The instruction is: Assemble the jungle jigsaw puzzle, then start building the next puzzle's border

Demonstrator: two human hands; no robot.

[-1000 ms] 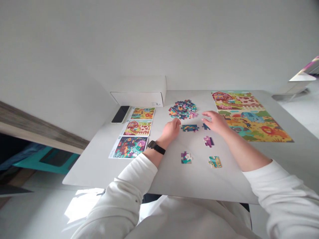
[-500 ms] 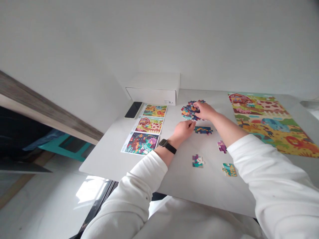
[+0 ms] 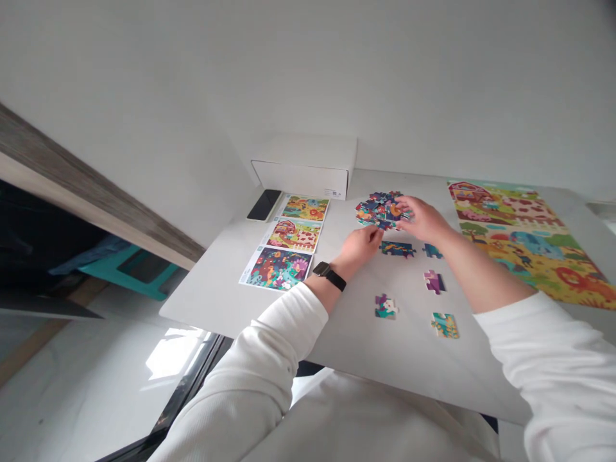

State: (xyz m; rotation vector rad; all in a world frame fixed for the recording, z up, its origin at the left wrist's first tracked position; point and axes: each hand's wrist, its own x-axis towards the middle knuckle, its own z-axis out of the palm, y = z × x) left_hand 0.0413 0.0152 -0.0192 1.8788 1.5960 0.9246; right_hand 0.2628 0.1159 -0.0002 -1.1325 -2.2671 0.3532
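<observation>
A heap of colourful jigsaw pieces (image 3: 382,210) lies overlapping. Just below it sits a dark strip of joined pieces (image 3: 397,249), with a small blue piece (image 3: 432,251) nearby. Farther from the heap lie a purple piece (image 3: 434,282), a white-and-teal piece (image 3: 386,307) and a teal-and-yellow piece (image 3: 444,325), separately.
</observation>
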